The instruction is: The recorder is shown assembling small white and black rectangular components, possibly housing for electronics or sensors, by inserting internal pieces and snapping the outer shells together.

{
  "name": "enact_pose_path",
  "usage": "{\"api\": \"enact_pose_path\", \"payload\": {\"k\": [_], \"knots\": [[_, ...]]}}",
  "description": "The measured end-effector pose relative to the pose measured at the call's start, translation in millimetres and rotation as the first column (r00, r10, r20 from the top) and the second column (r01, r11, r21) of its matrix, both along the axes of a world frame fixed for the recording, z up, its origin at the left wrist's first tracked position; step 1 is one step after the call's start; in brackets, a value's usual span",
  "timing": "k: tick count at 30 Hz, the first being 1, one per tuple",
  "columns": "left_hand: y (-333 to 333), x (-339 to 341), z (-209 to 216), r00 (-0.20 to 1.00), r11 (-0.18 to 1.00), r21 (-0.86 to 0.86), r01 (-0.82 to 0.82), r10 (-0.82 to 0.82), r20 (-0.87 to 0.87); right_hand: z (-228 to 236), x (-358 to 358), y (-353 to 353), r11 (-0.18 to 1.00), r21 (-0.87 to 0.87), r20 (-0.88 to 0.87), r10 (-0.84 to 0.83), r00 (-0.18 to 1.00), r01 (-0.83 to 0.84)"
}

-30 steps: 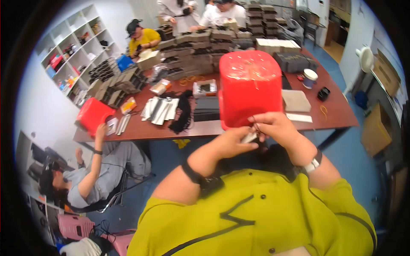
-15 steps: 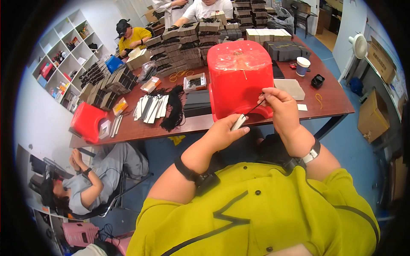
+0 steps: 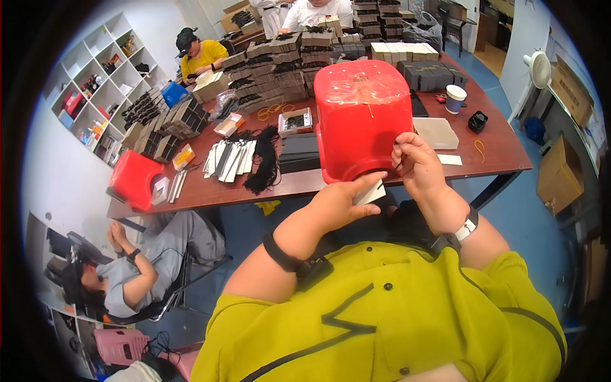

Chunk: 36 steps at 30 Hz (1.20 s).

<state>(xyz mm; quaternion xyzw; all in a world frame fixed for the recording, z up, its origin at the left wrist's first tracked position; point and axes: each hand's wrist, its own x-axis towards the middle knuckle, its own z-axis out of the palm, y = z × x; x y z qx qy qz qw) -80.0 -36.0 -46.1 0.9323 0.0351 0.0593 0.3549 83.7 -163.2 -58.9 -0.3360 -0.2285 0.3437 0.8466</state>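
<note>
My left hand (image 3: 340, 202) is closed around a narrow white card (image 3: 371, 193), thumb along its near side. A short dark mark, like a cord at the slot, shows at the card's upper end. To its right, my right hand (image 3: 420, 162) is raised with thumb and forefinger pinched together. A dark bit of black cord shows at its fingertips; the rest of the cord cannot be made out. Both hands are in front of an upturned red plastic stool (image 3: 363, 121) on the table. Left of the stool lie a fan of white strips (image 3: 229, 159) and a bundle of black tassel cords (image 3: 262, 162).
The brown table (image 3: 289, 186) also bears grey stacks (image 3: 270, 70), a small parts box (image 3: 294, 121), dark grey cards (image 3: 299, 153), a pale box (image 3: 435, 133) and a paper cup (image 3: 454, 99). Another red stool (image 3: 133, 178) lies at left. A seated person (image 3: 137, 274) is nearby; others work behind.
The black cord stretched between my hands no longer shows as a line. My left hand has turned the white card, and my right fingers have curled in closer. The view has shifted slightly.
</note>
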Motion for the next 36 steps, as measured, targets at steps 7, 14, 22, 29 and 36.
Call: {"api": "enact_pose_path", "payload": {"k": [7,14,22,29,36], "knots": [[4,0,-7,1.000,1.000,-0.016,0.024,-0.024,-0.004,-1,-1,1,0.999,0.029,0.002,-0.015,1.000,0.015],[21,6,-15,0.985,0.985,0.076,-0.156,0.150,0.085,-13,8,0,0.971,0.168,-0.143,-0.149,0.978,0.172],[-8,-2,20,0.999,0.995,0.090,0.035,-0.033,-0.026,-13,50,-5,0.959,-0.252,-0.050,-0.150,0.987,0.133],[146,-26,27,0.940,0.870,0.383,-0.309,0.341,-0.015,10,64,-28,0.839,-0.524,0.457,0.134,0.879,0.144],[286,-72,-27,0.625,0.484,0.485,-0.728,0.759,0.181,-22,90,-49,0.761,-0.582,0.574,0.135,0.808,0.287]]}}
